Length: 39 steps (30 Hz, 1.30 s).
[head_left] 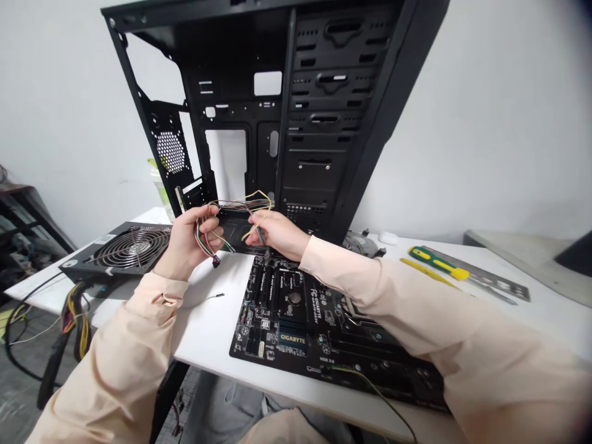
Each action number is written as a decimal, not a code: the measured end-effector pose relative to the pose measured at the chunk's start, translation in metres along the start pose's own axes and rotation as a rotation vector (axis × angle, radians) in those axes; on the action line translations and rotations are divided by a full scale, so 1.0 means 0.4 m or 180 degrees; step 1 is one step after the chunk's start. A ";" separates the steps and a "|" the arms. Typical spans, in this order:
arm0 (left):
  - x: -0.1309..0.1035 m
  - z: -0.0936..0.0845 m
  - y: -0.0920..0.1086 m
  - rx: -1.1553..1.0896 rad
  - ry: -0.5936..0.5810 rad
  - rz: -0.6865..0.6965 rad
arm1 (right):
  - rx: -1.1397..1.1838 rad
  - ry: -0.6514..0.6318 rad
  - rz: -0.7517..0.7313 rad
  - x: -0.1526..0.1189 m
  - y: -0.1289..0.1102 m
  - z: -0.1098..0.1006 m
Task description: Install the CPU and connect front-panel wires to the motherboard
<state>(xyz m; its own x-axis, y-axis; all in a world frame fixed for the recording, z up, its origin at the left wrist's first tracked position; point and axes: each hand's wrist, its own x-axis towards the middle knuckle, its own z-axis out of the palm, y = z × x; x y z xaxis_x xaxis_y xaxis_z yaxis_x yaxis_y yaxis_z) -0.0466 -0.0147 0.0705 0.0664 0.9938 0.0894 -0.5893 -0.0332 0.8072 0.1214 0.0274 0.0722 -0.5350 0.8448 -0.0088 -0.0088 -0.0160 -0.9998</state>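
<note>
The left arm (104,364), in a pale peach sleeve (152,320) creased near the cuff, slants up from the lower left; the left hand (187,239) is raised, its fingers (211,224) curled inward. The right arm (393,308) reaches across from the lower right, the right hand (279,233) pointing leftward, fingertips (254,222) drawn into a pinch. The hands are near each other, apart.

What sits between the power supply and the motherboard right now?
In the head view, between the power supply and the motherboard: the left hand gripping wires, its sleeve, and a thin cable with a black tip lying on the white table.
</note>
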 end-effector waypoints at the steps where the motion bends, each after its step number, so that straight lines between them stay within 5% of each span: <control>1: 0.003 0.001 -0.005 0.0055 -0.0008 0.0034 | -0.0089 0.0046 -0.0050 -0.002 -0.003 0.000; 11: 0.019 -0.001 -0.045 0.0720 0.0082 0.0008 | -0.1132 -0.0337 -0.0098 -0.011 -0.048 -0.012; 19: 0.024 -0.009 -0.047 0.1191 0.0521 -0.0021 | -0.3414 -0.0658 0.0003 -0.047 -0.004 -0.043; 32: 0.033 -0.020 -0.063 0.2468 0.0956 0.0630 | -0.3202 -0.0544 -0.0128 0.010 0.021 -0.006; 39: 0.014 -0.009 -0.041 0.2564 0.0932 0.0687 | -0.2139 -0.0495 0.0050 0.046 0.020 0.009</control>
<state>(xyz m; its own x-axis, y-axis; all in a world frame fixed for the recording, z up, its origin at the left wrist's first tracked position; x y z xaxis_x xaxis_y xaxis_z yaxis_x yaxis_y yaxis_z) -0.0394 -0.0080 0.0556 -0.2547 0.9409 0.2234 0.1885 -0.1782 0.9658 0.1084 0.0407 0.0642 -0.6463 0.7598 -0.0712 0.4987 0.3498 -0.7931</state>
